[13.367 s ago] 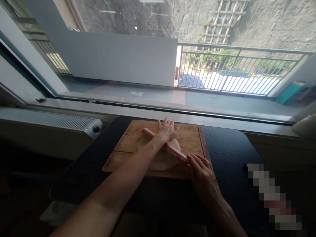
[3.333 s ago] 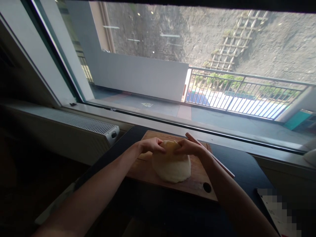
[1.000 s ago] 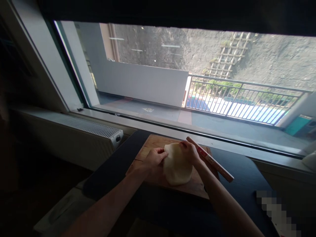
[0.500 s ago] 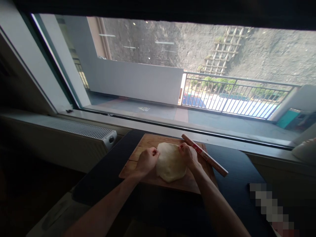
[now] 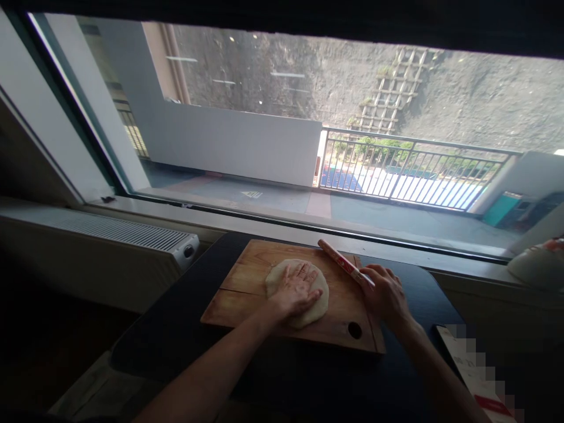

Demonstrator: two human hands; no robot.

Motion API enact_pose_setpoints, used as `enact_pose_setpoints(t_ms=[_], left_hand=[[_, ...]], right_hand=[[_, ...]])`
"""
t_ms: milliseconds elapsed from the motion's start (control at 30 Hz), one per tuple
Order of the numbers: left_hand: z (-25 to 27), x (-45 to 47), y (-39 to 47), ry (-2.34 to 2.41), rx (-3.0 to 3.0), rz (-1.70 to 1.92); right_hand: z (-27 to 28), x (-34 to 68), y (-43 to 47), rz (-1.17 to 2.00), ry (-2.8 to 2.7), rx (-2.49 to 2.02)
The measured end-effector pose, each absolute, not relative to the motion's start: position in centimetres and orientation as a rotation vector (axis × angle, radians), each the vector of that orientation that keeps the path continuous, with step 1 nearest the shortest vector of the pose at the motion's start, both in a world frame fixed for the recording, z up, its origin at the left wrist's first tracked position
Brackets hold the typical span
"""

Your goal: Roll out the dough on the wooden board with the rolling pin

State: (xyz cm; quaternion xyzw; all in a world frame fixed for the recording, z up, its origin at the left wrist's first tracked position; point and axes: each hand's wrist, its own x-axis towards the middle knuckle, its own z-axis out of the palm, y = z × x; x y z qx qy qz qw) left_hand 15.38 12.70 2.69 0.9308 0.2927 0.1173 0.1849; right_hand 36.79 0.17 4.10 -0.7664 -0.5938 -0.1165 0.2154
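Note:
A round, flattened sheet of pale dough (image 5: pixel 274 281) lies on a wooden cutting board (image 5: pixel 235 302). My left hand (image 5: pixel 297 289) rests flat on top of the dough, fingers stretched out and slightly spread, covering much of its middle. At the board's right edge my right hand (image 5: pixel 386 292) is closed around the near end of a wooden rolling pin (image 5: pixel 337 258), which has a red and white label and a shiny wrap. The pin slants across the board's far right corner; its near end is hidden by the hand.
The board stands on a dark table (image 5: pixel 176 317). A phone-like flat item (image 5: pixel 462 358), partly pixelated, lies at the table's right edge. Behind are a window sill (image 5: pixel 264 226) and a large window; a white radiator (image 5: pixel 132 238) is to the left, a pale rounded object (image 5: pixel 535 265) to the right.
Both hands have let go of the dough's edges, and it lies on the board. The left hand moved onto its middle; the right moved right and took hold of the rolling pin.

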Motion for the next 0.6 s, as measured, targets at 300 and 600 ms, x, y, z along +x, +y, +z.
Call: enact_pose_setpoints(t_ms=[300,600], left_hand=[[2.4,10.4,10.3,0.708,2.83,0.189],[7.6,5.0,11.9,1.14,2.818,0.879]], right_hand=[[3.4,39.0,-1.1,0.066,-1.648,-2.389],[6.9,33.3,2.3,0.06,-2.124,-1.927]])
